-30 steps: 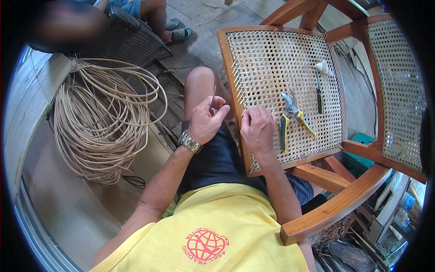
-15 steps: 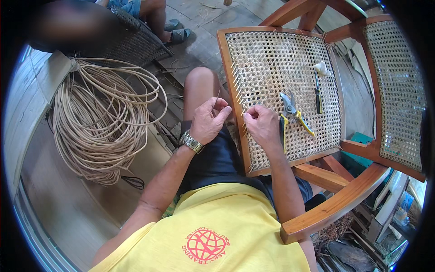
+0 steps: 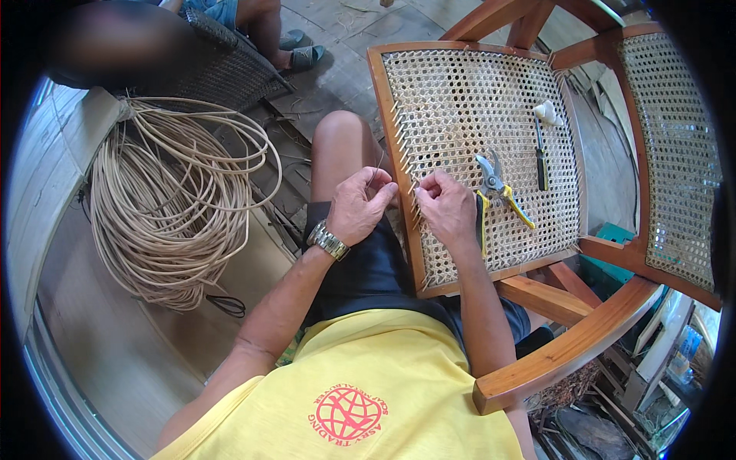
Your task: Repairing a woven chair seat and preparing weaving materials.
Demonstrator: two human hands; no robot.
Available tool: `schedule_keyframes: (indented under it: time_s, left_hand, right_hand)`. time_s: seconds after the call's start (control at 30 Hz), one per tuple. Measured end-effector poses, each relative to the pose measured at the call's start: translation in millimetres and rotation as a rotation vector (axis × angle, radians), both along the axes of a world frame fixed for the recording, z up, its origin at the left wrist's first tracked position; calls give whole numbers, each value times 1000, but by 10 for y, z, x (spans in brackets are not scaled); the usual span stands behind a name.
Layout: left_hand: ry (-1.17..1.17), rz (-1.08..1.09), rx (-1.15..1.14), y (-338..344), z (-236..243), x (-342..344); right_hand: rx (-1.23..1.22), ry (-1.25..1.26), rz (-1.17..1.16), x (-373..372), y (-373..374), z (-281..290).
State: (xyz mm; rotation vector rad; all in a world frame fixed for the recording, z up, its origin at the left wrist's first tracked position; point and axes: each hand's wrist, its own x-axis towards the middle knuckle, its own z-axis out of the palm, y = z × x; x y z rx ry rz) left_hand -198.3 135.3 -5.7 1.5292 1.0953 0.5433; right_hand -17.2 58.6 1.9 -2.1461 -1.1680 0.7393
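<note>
A wooden chair [image 3: 405, 230] with a woven cane seat [image 3: 460, 115] stands tilted before me, and a row of small pale pegs [image 3: 402, 142] sticks up along the seat's left edge. My left hand [image 3: 359, 207], a metal watch on its wrist, pinches a thin dark strand [image 3: 379, 165] just left of the frame. My right hand [image 3: 448, 211] is closed in a pinch over the seat's left edge, beside the pegs; whatever lies between its fingertips is too small to make out. Pruning shears [image 3: 498, 188] with yellow handles lie on the cane right of this hand.
Farther right on the seat lie a black-handled tool [image 3: 542, 165] and a small white lump [image 3: 547, 113]. A big coil of tan rattan [image 3: 169, 222] hangs at left. Another person's sandaled foot [image 3: 305, 57] is at the far side. The chair's armrest [image 3: 567, 345] crosses near my right arm.
My left hand has shifted slightly right, closer to the seat edge. My right hand's fingers have lifted a little and remain pinched.
</note>
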Motion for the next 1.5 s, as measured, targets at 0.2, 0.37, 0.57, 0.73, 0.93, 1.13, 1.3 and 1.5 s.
schedule_keyframes:
  time_s: [0.2, 0.37, 0.57, 0.73, 0.93, 1.13, 1.3, 1.5]
  left_hand:
    - [12, -7, -15, -7, -11, 32]
    - [103, -2, -19, -35, -23, 94]
    - [72, -18, 27, -153, -105, 137]
    - [18, -91, -4, -239, -127, 135]
    - [158, -109, 42, -236, -98, 171]
    - [76, -128, -11, -119, -6, 151]
    - [-207, -83, -332, -102, 182, 155]
    - [-583, -304, -1003, -299, 370, 272]
  right_hand:
    - [-96, 9, 37, 84, 85, 101]
    - [-262, -255, 103, -5, 237, 109]
    - [-63, 163, 14, 302, 101, 81]
    - [230, 183, -26, 374, -276, 91]
    - [315, 211, -81, 269, -475, 215]
    - [301, 15, 73, 310, -446, 211]
    - [350, -52, 160, 110, -558, 242]
    - [111, 1445, 112, -34, -660, 286]
